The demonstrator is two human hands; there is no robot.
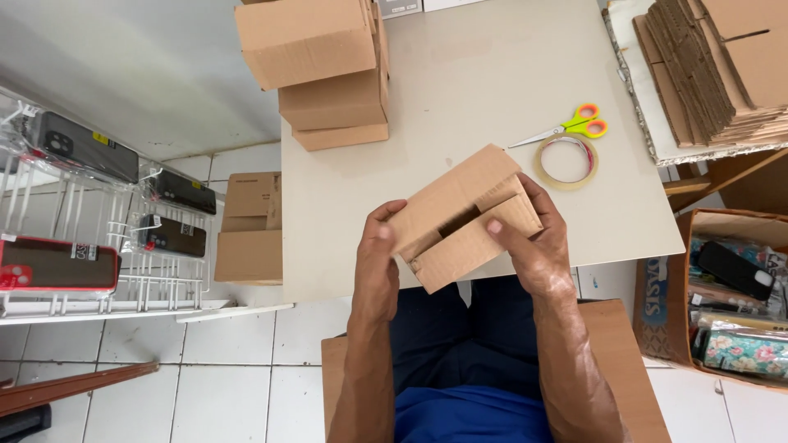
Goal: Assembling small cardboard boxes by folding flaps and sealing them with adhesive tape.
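A small brown cardboard box (456, 207) is held in both hands just above the near edge of the beige table (484, 90). My left hand (376, 258) grips its left end, thumb on the top face. Over on the box's right side, my right hand (533, 238) has its thumb pressing down a front flap. The flaps are partly folded, with a dark gap showing between them.
A stack of assembled cardboard boxes (324, 70) stands at the table's back left. Orange-and-green scissors (574, 127) and a tape roll (565, 162) lie to the right. Flat cardboard sheets (714, 66) are piled at far right. A wire rack with phone cases (98, 213) stands left.
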